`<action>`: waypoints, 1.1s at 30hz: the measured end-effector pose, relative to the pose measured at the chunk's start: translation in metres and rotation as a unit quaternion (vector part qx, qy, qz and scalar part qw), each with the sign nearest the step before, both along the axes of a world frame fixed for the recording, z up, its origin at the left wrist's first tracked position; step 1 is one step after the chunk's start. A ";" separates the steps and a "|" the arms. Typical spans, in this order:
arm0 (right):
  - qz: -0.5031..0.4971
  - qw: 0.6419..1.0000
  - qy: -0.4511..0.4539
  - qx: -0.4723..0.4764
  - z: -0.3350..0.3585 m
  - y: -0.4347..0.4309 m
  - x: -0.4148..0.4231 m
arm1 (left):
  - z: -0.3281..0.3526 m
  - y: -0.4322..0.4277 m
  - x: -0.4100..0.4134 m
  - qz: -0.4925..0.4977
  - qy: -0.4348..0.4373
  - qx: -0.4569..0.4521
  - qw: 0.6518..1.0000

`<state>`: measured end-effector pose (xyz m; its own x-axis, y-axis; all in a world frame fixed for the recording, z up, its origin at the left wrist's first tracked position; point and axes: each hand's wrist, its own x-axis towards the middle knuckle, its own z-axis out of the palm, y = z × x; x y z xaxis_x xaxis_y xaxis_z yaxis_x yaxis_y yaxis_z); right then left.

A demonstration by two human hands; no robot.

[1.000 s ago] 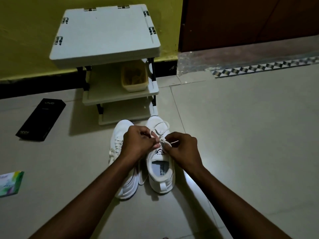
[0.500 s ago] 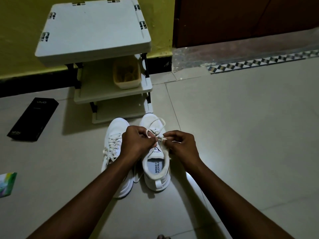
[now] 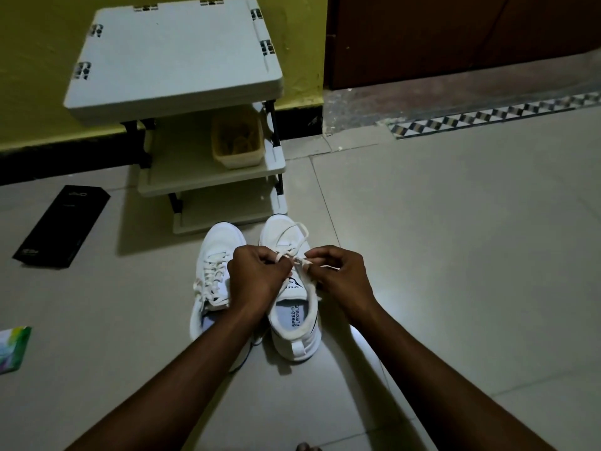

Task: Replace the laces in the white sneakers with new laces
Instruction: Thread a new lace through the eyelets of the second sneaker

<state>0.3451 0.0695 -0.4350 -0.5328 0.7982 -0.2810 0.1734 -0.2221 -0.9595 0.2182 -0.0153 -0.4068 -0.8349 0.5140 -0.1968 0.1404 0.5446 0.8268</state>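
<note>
Two white sneakers stand side by side on the tiled floor, toes pointing away from me. The left sneaker [image 3: 214, 255] is laced. Above the tongue of the right sneaker [image 3: 294, 323], both hands work on its white lace [image 3: 294, 232], which loops forward over the toe. My left hand [image 3: 257, 275] pinches one strand of that lace. My right hand [image 3: 341, 275] pinches the other strand close beside it, with a lace end sticking out past its fingers.
A low white shelf unit [image 3: 175, 60] stands just beyond the shoes, with a yellow tub [image 3: 237, 144] on its middle shelf. A black box [image 3: 61, 226] lies at the left, a green packet [image 3: 13, 349] at the left edge. Yellow wall and brown door behind.
Both hands stay over the right sneaker's tongue, their fingertips drawn closer together on the lace. The camera view has shifted slightly; the shoes have not moved.
</note>
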 end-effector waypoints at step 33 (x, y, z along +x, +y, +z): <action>0.009 0.997 -0.012 0.072 0.002 0.007 -0.009 | 0.000 -0.003 0.003 -0.145 0.136 0.012 0.980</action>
